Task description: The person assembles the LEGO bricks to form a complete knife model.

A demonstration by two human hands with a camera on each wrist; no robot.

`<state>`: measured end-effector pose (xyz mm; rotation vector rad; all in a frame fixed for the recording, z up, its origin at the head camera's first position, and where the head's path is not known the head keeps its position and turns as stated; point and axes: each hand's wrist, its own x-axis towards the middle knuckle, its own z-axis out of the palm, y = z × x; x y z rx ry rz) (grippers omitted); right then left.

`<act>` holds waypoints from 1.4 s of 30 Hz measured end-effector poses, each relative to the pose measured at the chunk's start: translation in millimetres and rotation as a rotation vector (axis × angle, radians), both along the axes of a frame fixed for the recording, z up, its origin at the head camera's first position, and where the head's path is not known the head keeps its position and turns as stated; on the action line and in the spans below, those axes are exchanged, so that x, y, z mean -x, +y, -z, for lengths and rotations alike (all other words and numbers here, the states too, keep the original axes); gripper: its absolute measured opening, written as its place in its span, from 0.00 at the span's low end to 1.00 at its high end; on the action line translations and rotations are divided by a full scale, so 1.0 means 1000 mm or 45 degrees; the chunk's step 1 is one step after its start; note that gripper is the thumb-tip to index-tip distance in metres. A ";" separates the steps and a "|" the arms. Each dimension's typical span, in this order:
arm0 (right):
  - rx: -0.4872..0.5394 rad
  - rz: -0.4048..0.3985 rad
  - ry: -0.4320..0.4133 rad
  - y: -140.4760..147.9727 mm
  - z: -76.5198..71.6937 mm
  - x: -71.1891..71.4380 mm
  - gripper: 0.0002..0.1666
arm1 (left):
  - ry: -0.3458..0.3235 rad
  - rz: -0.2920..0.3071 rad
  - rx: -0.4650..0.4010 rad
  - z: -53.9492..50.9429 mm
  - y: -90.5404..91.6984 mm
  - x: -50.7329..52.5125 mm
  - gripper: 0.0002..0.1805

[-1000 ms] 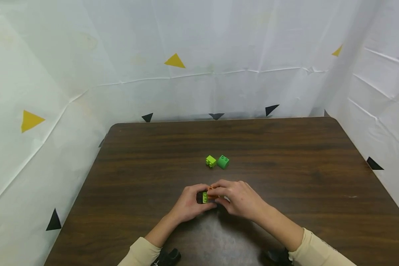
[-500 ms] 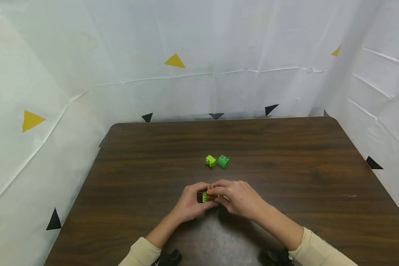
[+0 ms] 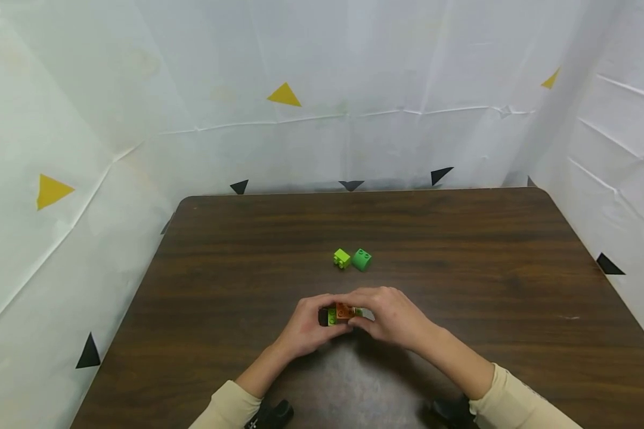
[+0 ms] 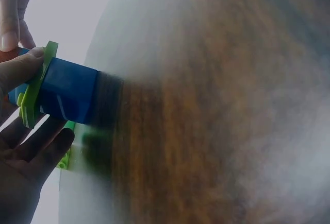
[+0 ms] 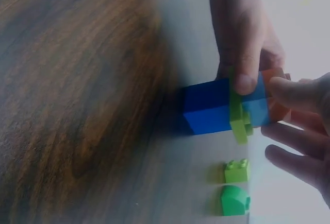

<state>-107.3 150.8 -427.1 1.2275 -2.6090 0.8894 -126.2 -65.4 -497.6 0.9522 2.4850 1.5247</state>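
A stack of bricks stands between the two hands: a dark blue block (image 5: 207, 106) at the bottom, a lime plate (image 5: 237, 113) over it, a lighter blue brick (image 5: 256, 106), then an orange brick (image 3: 344, 311) on top. The left hand (image 3: 307, 325) grips the stack, its thumb at the plate and lighter blue brick. From the other side, the right hand (image 3: 394, 316) pinches the orange brick between thumb and fingers, as the right wrist view shows. A small green bit shows beside the orange in the head view.
Beyond the hands, a lime brick (image 3: 341, 258) and a green curved brick (image 3: 362, 260) lie side by side on the brown table (image 3: 236, 238). White sheeting with yellow and black triangles surrounds the table's back and sides.
The right hand's fingers have shifted off the top of the orange brick to its far side, so more of the orange shows. The left hand has barely moved.
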 end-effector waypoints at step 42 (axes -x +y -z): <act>-0.681 0.093 0.276 -0.012 0.043 0.105 0.41 | -0.034 -0.044 0.031 -0.002 0.001 0.000 0.20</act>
